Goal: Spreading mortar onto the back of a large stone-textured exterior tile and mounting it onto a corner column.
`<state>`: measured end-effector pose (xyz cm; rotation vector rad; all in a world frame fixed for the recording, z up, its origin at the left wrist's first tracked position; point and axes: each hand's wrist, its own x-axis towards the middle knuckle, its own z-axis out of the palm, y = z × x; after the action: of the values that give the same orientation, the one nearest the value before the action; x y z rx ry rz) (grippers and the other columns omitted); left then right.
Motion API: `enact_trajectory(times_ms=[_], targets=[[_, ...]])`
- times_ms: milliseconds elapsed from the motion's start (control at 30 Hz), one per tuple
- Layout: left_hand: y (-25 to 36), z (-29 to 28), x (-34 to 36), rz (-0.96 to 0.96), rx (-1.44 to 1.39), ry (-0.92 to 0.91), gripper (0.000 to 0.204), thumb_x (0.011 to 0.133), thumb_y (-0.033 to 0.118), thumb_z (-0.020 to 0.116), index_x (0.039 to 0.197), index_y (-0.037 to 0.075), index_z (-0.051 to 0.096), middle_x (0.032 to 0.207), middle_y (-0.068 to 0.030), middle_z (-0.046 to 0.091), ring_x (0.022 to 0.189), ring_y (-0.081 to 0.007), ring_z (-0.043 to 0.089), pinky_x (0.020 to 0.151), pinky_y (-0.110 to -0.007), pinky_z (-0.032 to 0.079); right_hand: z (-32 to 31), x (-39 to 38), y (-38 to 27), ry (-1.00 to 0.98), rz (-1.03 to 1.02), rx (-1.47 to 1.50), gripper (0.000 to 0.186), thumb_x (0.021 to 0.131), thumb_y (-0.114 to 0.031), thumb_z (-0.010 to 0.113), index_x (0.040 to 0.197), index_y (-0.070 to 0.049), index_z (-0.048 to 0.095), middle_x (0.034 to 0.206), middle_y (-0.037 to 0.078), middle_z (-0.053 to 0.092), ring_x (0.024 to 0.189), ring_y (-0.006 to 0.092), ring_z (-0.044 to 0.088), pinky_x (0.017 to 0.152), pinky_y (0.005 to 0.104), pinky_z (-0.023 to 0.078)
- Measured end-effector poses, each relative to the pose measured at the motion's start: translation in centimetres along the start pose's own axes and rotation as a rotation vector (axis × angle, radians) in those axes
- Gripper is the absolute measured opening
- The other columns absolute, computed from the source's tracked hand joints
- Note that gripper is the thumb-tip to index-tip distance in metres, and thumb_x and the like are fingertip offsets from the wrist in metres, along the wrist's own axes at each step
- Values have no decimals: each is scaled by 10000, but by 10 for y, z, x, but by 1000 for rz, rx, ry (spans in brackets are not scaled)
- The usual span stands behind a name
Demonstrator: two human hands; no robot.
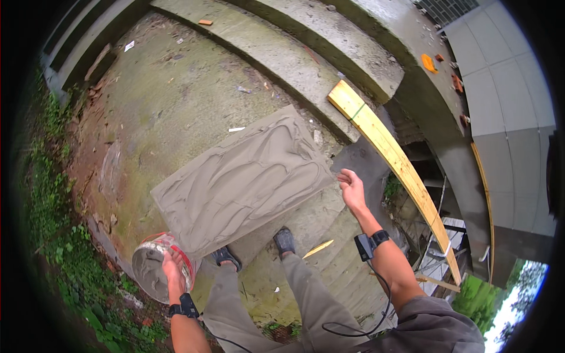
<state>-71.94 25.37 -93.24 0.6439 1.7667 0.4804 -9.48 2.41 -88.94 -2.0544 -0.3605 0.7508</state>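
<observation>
In the head view, the person stands over a rectangular panel (244,176) whose upper face is thickly coated with wet grey mortar, spread in long overlapping ridges. The panel lies at a slant just in front of the shoes (284,240), on a stained concrete floor (153,117).

The left hand (172,267) is at a mortar-smeared bucket (189,266) with a red band, just beside the panel's near-left corner. Its fingers are partly bent against the bucket near the rim; whether they grip it firmly cannot be told. Grey residue coats the bucket's inside.

The right hand (351,187) is by the panel's right end, its fingers loosely extended and slightly curved, with nothing seen in its grasp. Whether the fingertips touch the panel's edge cannot be told.

Each wrist wears a dark strapped device (365,247). A pale splinter of wood (318,248) lies near the right shoe. To the right, a long yellowish plank (395,159) slopes down from the concrete steps (347,56), and green plants (59,253) border the floor on the left.
</observation>
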Motion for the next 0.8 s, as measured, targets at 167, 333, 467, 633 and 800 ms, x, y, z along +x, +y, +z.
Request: enact_trajectory(times_ms=[167, 333, 467, 633, 800], targets=[[15, 1, 13, -66, 23, -87, 829, 1070, 618, 368, 1458, -110, 446, 1439, -245, 554, 1286, -355, 564, 1109, -468, 426, 39, 1, -5, 50, -52, -77, 509, 847, 111, 478, 1348, 65, 554, 1211, 210, 704, 1153, 279, 683, 1028, 374, 523], [12, 27, 22, -36, 24, 9, 726, 1065, 603, 425, 1322, -56, 588, 1215, -173, 667, 1007, -240, 652, 840, -355, 532, 35, 6, 1, 131, -118, -117, 452, 829, 108, 483, 1259, 24, 597, 1138, 193, 728, 1078, 268, 708, 974, 372, 548], [16, 47, 5, 7, 46, 41, 584, 1080, 555, 435, 1115, 20, 666, 838, 2, 619, 622, -76, 459, 519, -266, 320, 46, 2, -5, 208, -51, -224, 451, 821, 85, 488, 1253, 13, 595, 1105, 199, 726, 1065, 309, 706, 962, 396, 546], [21, 45, 0, 105, 134, 27, 611, 1092, 525, 423, 1047, -27, 680, 830, -13, 602, 742, -115, 521, 663, -289, 419, 55, -2, -21, 254, 0, -338, 427, 816, 54, 503, 1231, 7, 590, 1065, 202, 721, 1039, 350, 700, 944, 431, 541], [16, 40, 15, 128, 380, 92, 669, 1091, 519, 412, 1051, -97, 671, 940, -127, 683, 878, -218, 572, 837, -390, 468, 63, -3, -24, 307, 17, -453, 398, 795, 23, 537, 1192, -4, 545, 1038, 192, 689, 1015, 367, 679, 914, 463, 517]])
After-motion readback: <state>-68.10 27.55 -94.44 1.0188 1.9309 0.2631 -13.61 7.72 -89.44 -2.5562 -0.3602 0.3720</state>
